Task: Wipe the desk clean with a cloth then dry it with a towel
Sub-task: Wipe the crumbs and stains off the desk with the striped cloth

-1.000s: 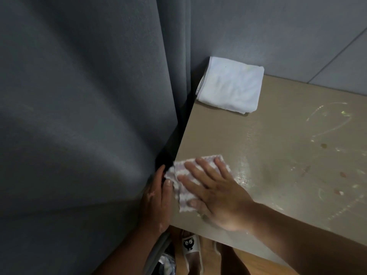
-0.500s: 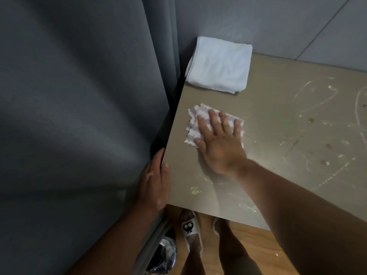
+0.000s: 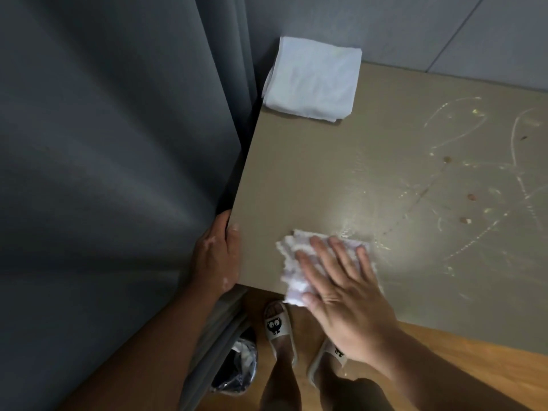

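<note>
The left hand [image 3: 218,256] grips the near-left edge of the beige laminate desk [image 3: 311,179] while the flat, spread right hand [image 3: 341,289] has dragged the crumpled white-lilac cloth [image 3: 292,262] back to the near edge, so the whitish streaks [image 3: 471,197] rightward remain unwiped and the folded white towel [image 3: 311,81] waits far-left.

Home room: grey curtain [image 3: 103,173], wood floor [image 3: 474,366], cartoon slippers [image 3: 277,324], desk [image 3: 326,179].

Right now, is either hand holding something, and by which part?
The left hand grips the desk at its left edge, near the front corner. The right hand holds nothing; it presses flat on the cloth.
</note>
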`<control>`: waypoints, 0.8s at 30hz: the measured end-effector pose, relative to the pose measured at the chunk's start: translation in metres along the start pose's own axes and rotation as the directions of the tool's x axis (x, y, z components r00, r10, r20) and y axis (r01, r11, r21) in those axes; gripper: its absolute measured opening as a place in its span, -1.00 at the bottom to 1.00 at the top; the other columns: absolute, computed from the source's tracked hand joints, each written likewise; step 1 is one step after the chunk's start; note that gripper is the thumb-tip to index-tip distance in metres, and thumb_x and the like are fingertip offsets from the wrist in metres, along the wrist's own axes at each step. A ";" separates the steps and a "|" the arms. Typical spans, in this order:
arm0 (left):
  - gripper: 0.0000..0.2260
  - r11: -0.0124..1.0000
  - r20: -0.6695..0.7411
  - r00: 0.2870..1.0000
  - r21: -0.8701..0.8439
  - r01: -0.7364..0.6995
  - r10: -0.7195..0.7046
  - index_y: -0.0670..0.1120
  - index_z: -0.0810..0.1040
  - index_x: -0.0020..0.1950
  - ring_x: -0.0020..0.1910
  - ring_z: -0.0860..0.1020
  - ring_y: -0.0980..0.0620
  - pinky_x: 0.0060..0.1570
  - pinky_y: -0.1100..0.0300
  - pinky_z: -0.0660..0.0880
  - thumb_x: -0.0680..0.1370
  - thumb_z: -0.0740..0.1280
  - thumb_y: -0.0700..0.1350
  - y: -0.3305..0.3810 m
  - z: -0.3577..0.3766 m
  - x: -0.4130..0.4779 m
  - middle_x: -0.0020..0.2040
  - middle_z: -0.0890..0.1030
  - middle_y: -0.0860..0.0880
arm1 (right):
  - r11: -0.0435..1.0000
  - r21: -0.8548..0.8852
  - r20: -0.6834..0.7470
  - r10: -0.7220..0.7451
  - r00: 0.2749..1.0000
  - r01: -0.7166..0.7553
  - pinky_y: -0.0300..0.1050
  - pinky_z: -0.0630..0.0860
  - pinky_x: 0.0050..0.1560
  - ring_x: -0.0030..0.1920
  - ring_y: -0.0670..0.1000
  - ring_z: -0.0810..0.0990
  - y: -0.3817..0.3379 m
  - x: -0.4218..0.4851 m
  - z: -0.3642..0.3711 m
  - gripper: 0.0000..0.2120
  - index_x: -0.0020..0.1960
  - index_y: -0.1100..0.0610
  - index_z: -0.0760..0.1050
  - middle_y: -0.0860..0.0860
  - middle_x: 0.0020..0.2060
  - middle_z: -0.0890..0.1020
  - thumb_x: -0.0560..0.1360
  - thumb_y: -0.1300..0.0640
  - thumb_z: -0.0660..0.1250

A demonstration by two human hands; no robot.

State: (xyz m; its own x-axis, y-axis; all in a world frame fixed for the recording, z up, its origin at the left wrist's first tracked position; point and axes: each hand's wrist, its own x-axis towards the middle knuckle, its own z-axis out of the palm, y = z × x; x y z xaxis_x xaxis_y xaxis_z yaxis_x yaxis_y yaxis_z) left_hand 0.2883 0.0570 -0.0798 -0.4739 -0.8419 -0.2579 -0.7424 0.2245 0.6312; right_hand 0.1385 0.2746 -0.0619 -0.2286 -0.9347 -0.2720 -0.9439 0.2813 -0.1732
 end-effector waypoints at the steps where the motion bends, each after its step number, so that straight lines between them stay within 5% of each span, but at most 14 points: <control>1: -0.57 1.000 0.003 1.000 -0.009 -0.003 0.003 -0.01 0.41 0.49 0.21 0.56 -0.24 0.07 0.10 0.41 0.72 0.01 0.11 0.001 0.000 -0.001 0.30 0.61 -0.17 | 0.999 -0.003 -0.013 0.043 0.999 -0.043 0.32 -0.03 0.56 0.67 0.16 -0.09 0.015 -0.011 0.001 -0.40 0.70 -0.06 -0.10 0.04 0.69 -0.06 0.72 -0.27 -0.18; 5: -0.65 1.000 0.026 1.000 0.000 -0.005 0.005 -0.04 0.42 0.45 0.13 0.58 -0.22 0.01 0.16 0.33 0.74 0.02 0.01 0.004 -0.001 -0.004 0.22 0.63 -0.17 | 0.970 0.044 0.013 0.240 0.971 -0.240 0.45 0.05 0.55 0.68 0.16 -0.09 0.045 -0.050 0.005 -0.37 0.70 -0.04 -0.05 0.06 0.69 -0.04 0.71 -0.28 -0.18; 9: -0.70 1.000 0.035 0.999 0.017 -0.009 0.009 -0.04 0.43 0.35 0.09 0.57 -0.24 -0.02 0.13 0.32 0.74 0.00 0.00 0.002 0.001 -0.003 0.18 0.62 -0.15 | 0.939 0.117 -0.009 0.326 0.945 -0.323 0.42 -0.16 0.58 0.65 0.18 -0.28 0.012 -0.032 0.007 -0.33 0.68 -0.01 -0.26 0.10 0.67 -0.27 0.69 -0.29 -0.20; 13: -0.67 0.996 0.014 1.000 0.094 0.006 -0.007 -0.03 0.39 0.45 0.17 0.54 -0.32 0.03 0.04 0.34 0.74 0.01 -0.02 0.008 0.000 -0.004 0.29 0.58 -0.25 | 0.980 0.123 -0.016 0.160 0.987 -0.157 0.36 -0.29 0.58 0.62 0.13 -0.40 -0.037 0.010 0.002 -0.34 0.65 -0.09 -0.37 0.03 0.64 -0.37 0.69 -0.33 -0.22; 17: -0.64 0.987 -0.005 1.000 0.160 0.006 -0.005 -0.03 0.33 0.50 0.21 0.52 -0.32 0.07 0.02 0.35 0.74 -0.01 0.01 0.010 0.000 -0.005 0.34 0.54 -0.26 | 0.998 0.056 -0.030 -0.007 1.000 0.009 0.35 -0.19 0.60 0.66 0.13 -0.26 -0.042 0.017 0.002 -0.30 0.69 -0.06 -0.13 0.02 0.67 -0.17 0.67 -0.38 -0.15; 19: -0.61 0.982 -0.051 0.999 0.190 0.002 0.008 -0.06 0.27 0.56 0.32 0.45 -0.29 0.24 -0.06 0.37 0.73 0.03 -0.01 0.012 0.000 -0.004 0.43 0.46 -0.24 | 0.999 0.032 -0.041 -0.042 0.998 0.043 0.33 -0.17 0.62 0.67 0.11 -0.23 -0.021 0.003 0.003 -0.31 0.69 -0.07 -0.08 0.01 0.68 -0.13 0.67 -0.38 -0.13; 21: -0.55 0.962 -0.136 0.986 0.268 -0.052 0.091 -0.13 0.26 0.58 0.41 0.35 -0.29 0.40 -0.16 0.30 0.68 0.15 -0.10 0.017 0.000 -0.005 0.48 0.39 -0.24 | 0.999 0.033 -0.039 -0.020 0.999 0.021 0.34 -0.11 0.61 0.67 0.10 -0.22 0.003 -0.017 0.006 -0.31 0.69 -0.08 -0.08 0.01 0.68 -0.13 0.67 -0.39 -0.15; 24: -0.50 0.891 -0.188 0.935 0.404 -0.207 0.302 -0.11 0.39 0.45 0.40 0.35 -0.27 0.34 -0.25 0.32 0.50 0.31 -0.17 0.040 0.006 -0.018 0.43 0.41 -0.21 | 0.999 0.054 -0.008 0.009 1.000 -0.008 0.38 -0.01 0.60 0.68 0.11 -0.15 0.035 -0.044 0.005 -0.29 0.70 -0.06 -0.06 0.02 0.69 -0.10 0.66 -0.40 -0.16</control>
State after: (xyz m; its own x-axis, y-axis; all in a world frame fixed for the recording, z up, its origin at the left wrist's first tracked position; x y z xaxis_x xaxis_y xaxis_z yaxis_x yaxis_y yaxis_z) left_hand 0.2646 0.0838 -0.0545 -0.5782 -0.8113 0.0866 -0.7548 0.5722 0.3206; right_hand 0.1170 0.3270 -0.0607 -0.2388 -0.9339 -0.2661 -0.9277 0.3004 -0.2216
